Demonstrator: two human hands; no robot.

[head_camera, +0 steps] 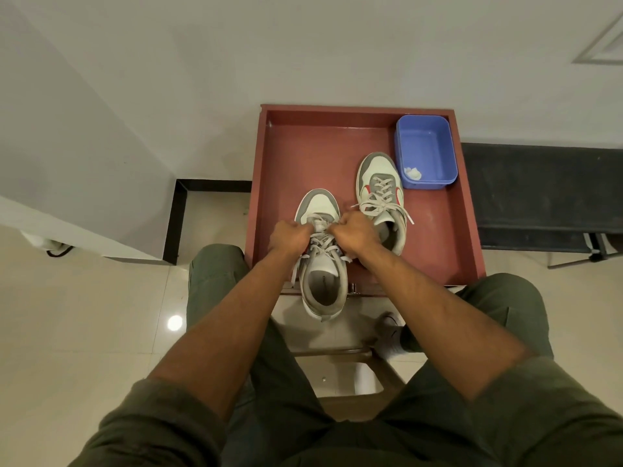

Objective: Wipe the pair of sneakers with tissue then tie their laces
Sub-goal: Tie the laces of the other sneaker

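Gripping laces [320,244], hands [323,235] straddle near sneaker [322,284].

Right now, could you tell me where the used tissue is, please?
The crumpled tissue lies in the near-left corner of the blue plastic tub, at the tray's far right, just beyond the right sneaker.

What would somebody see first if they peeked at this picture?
Two hands, left hand and right hand, pinching the laces of the near sneaker at the red tray's front edge. Behind it stands the other sneaker, laces tied, beside a blue tub holding crumpled tissue.
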